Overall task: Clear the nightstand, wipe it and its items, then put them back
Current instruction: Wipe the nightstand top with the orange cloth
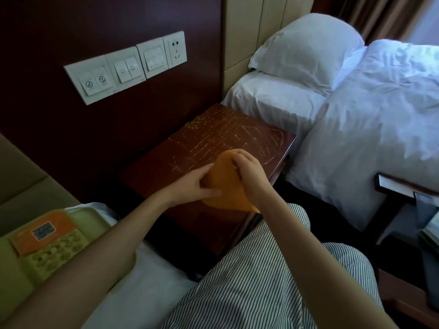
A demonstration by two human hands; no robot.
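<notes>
At the left, a boxy pale-green telephone (45, 243) bearing an orange card was laid on white bedding. Rectangular white switch plates (123, 67) were fixed to the dark wall panel. The soft orange cloth (225, 188) was held over the glossy, scratched dark-wood surface of the nightstand (213, 138), pinched at its left edge by the left grip (197, 184) and bunched at its top inside the right grip (247, 167). A plump white pillow (306, 51) was seen at the right.

At frame centre is the plain orange soft cloth (225, 188). Behind it the dark red-brown wooden table (221, 136) is crossed by pale yellow lines. Lower middle, the fabric trousers (261, 269) show thin dark stripes on white. Lower left, the pale green plastic telephone (54, 255) bears an orange label (26, 238).
</notes>
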